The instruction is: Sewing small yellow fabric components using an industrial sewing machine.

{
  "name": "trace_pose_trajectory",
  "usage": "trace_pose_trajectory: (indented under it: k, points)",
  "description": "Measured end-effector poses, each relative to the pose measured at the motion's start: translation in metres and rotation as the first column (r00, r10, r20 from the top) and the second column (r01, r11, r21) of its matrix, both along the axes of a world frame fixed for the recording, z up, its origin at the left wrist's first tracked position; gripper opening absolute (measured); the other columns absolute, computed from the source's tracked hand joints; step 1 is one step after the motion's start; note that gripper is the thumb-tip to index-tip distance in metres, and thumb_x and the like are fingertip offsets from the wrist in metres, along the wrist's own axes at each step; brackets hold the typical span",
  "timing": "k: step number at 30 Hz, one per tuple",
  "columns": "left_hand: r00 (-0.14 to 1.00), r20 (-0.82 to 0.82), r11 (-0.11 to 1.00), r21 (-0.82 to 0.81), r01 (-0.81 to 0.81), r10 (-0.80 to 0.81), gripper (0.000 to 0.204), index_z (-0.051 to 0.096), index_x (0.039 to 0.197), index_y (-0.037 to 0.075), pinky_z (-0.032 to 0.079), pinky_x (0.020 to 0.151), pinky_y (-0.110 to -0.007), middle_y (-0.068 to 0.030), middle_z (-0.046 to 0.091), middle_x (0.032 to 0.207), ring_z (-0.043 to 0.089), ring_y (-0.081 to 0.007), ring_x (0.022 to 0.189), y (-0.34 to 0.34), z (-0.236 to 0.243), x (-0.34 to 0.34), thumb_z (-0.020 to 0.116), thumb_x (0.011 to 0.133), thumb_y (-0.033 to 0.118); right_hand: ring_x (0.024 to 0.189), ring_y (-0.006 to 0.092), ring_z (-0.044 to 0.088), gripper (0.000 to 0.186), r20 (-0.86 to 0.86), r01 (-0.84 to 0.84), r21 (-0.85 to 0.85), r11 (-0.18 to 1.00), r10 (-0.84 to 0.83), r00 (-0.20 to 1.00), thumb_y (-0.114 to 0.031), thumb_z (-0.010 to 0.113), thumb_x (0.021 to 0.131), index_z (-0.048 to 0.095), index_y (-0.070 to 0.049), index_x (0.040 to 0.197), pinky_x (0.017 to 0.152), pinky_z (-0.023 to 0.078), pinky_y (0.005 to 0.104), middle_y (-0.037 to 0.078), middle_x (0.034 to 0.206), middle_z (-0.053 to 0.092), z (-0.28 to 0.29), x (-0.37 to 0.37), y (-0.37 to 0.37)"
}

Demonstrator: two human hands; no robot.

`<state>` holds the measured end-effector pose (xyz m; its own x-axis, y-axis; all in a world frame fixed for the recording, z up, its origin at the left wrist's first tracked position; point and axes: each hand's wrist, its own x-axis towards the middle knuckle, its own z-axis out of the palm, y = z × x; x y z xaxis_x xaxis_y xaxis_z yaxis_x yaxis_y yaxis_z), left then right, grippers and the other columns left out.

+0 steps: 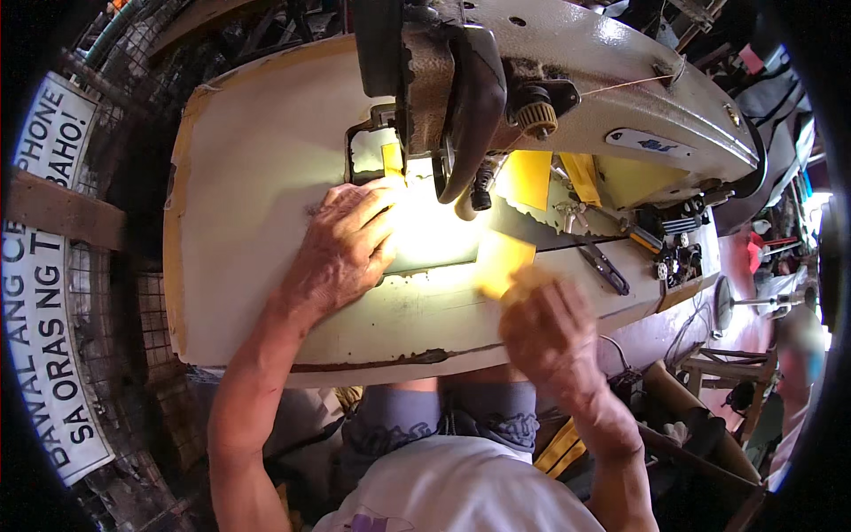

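A sewing machine (567, 106) stands on a pale, worn table top, its lamp throwing a bright patch under the head. My left hand (350, 239) rests on the table left of that patch. Its closed fingertips press on a narrow yellow strip (392, 158), which sticks out beyond them by the metal plate; the glare hides part of the grip. Blurred by motion, my right hand (551, 328) is closed at the table's front edge. From its fingers a yellow piece of sheet material (505, 257) reaches toward the light.
Behind the needle area lie more yellow pieces (527, 177). A dark-handled cutter (605, 269) lies to the right, near a thread-winding mechanism (681, 239). Wire mesh and a sign (53, 355) stand at the left. A fan (725, 301) and a wooden frame (727, 377) are at the right.
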<state>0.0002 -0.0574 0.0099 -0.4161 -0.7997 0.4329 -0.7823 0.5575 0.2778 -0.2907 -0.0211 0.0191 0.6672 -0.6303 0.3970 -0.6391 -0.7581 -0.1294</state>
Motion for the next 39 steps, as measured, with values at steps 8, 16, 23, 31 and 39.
trace_pose_trajectory:
  k: [8,16,23,31,39]
  points:
    - [0.997,0.069,1.000,0.001,-0.026,0.025,0.029,0.067,0.111,0.000,0.041,0.110,-0.050,-0.0128,0.062,0.127,0.055,-0.0299,0.129,0.000,0.002,0.001,0.068,0.083,0.007,0.115,0.0366,0.059,0.036,0.136,-0.061,0.151,0.987,0.040,0.990,-0.014,0.070,0.083,0.061,0.003,0.113,0.094,0.050,0.0488,0.021,0.118,0.060,-0.022,0.059,0.028]
    - [0.992,0.013,0.992,-0.023,-0.124,0.124,0.032,0.066,0.119,0.001,0.041,0.109,-0.050,-0.0154,0.061,0.128,0.056,-0.0334,0.127,0.023,0.000,0.001,0.067,0.088,0.008,0.111,0.0367,0.061,0.036,0.326,-0.010,0.082,0.997,-0.018,0.945,-0.013,0.079,0.086,0.064,0.001,0.116,0.088,0.052,0.0474,0.019,0.123,0.063,-0.013,0.053,0.028]
    - [0.996,-0.034,0.996,0.030,-0.079,0.080,0.033,0.068,0.112,0.000,0.048,0.102,-0.047,-0.0136,0.062,0.119,0.060,-0.0332,0.116,0.081,0.011,-0.039,0.077,0.081,0.008,0.120,0.0362,0.060,0.034,0.259,-0.129,0.155,0.979,0.086,0.962,-0.009,0.072,0.084,0.065,-0.001,0.116,0.099,0.048,0.0478,0.016,0.122,0.064,-0.024,0.023,0.001]
    - [0.997,0.070,1.000,-0.008,0.017,-0.016,0.033,0.069,0.105,-0.002,0.047,0.101,-0.052,-0.0125,0.065,0.117,0.063,-0.0321,0.115,0.102,-0.006,-0.025,0.079,0.084,0.021,0.120,0.0337,0.059,0.041,0.293,-0.163,0.197,0.967,0.100,0.951,-0.019,0.076,0.083,0.068,-0.003,0.119,0.100,0.047,0.0476,0.013,0.123,0.063,-0.028,0.021,0.036]
    - [0.991,0.132,1.000,-0.006,-0.012,0.013,0.027,0.070,0.106,0.000,0.044,0.108,-0.053,-0.0117,0.066,0.123,0.061,-0.0324,0.120,0.129,-0.011,-0.025,0.076,0.088,0.019,0.115,0.0331,0.059,0.031,0.371,-0.190,0.203,0.961,0.104,0.923,-0.008,0.072,0.082,0.068,-0.004,0.113,0.097,0.047,0.0467,0.012,0.119,0.063,-0.038,0.018,0.038]
